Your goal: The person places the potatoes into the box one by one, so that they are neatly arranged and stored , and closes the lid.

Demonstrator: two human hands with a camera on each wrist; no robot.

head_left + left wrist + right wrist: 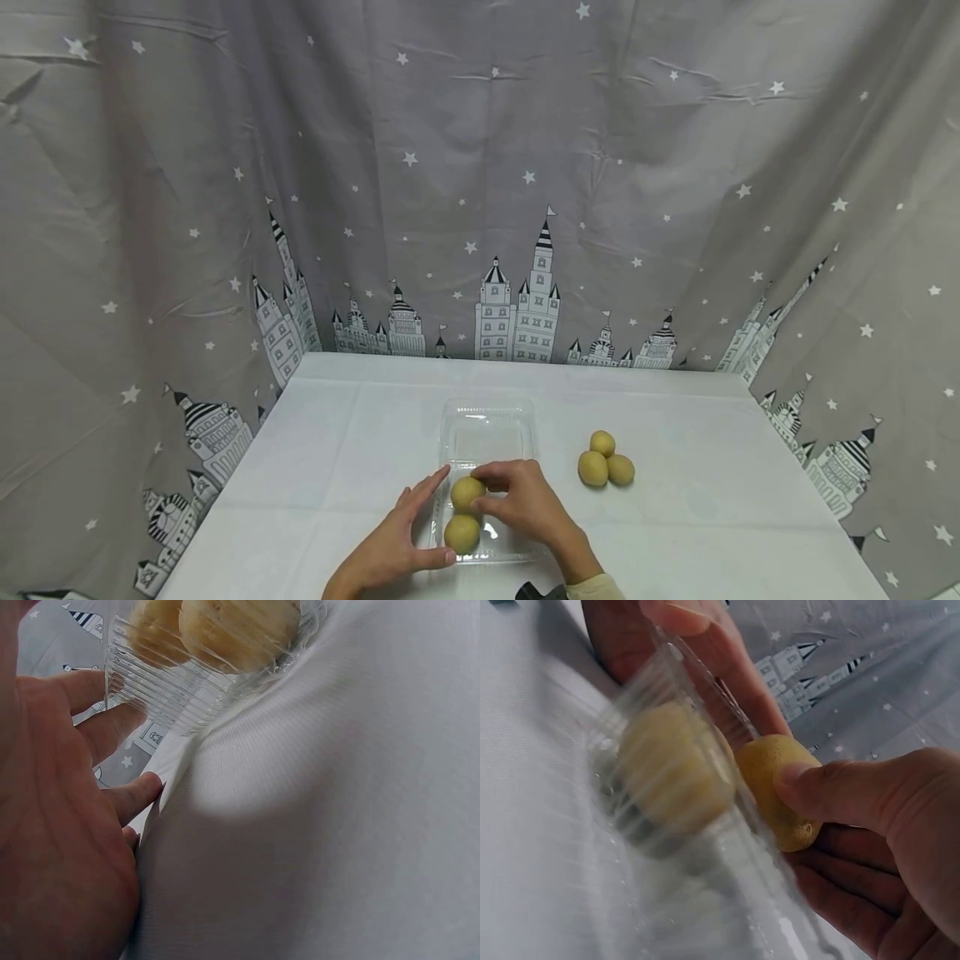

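Note:
A clear plastic clamshell container (517, 547) lies unfolded on the table, its lid (487, 425) laid back on the far side. My right hand (528, 504) pinches a potato (467, 493) between thumb and fingers, over the left part of the base. In the right wrist view this held potato (780, 802) is at the container's rim. Another potato (462, 534) sits inside the base at the near left, seen through the ribbed wall. Along the left side, my left hand (390, 542) is spread, its fingers (112, 724) at the container's wall.
To the right of the container, several potatoes (593, 469) lie grouped on the white tablecloth (712, 467). A grey curtain (450, 167) with stars and castles hangs behind and around the table. Something black (536, 592) shows beside the right wrist at the bottom.

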